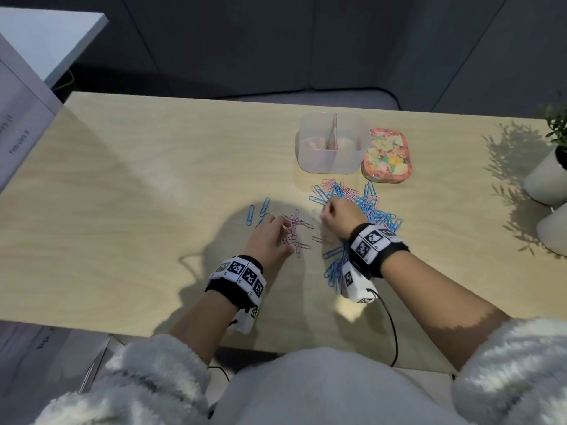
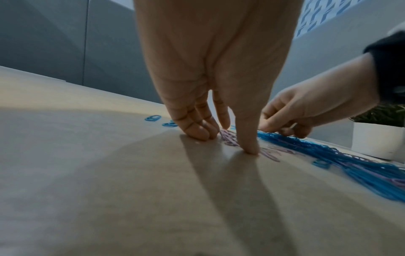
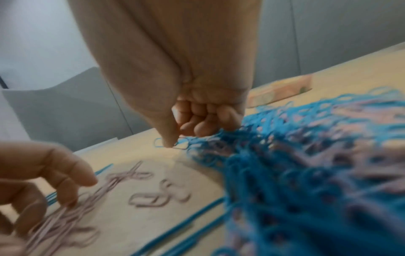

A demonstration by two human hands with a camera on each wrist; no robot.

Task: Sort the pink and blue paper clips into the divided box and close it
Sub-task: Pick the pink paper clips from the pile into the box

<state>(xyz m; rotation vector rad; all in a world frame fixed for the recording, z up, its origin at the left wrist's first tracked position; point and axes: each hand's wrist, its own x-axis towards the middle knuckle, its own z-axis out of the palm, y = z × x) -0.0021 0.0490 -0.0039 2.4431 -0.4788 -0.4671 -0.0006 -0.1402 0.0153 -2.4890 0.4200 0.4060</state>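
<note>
On the wooden table (image 1: 153,179) the clear divided box (image 1: 333,144) stands open at the far side, and its flowered lid (image 1: 387,155) lies flat just beside it on the right. In front of them is the big mixed heap (image 1: 368,207) of blue and pink clips. A small group of pink clips (image 1: 294,233) lies apart to the left of the heap, and a few blue clips (image 1: 257,211) lie further left. At the right edge stand two white pots (image 1: 544,179), well apart from the clips, one with a green plant. A white board (image 1: 18,118) with print leans at the left.

The left hand (image 1: 268,237) rests with straight fingers on the table at the pink group; the left wrist view shows the fingertips (image 2: 248,147) pressing down and holding nothing. The right hand (image 1: 339,214) covers the left edge of the heap, so the head view hides what it does. Only the right wrist view shows its fingers (image 3: 203,121) curled in and the thumb tip down on one clip (image 3: 180,145) at the border of the heap; its colour is not clear in the blur, and I cannot tell if the clip is really pinched or only touched. This view also shows the side of the lid (image 3: 282,90) behind the heap, but not the box.
</note>
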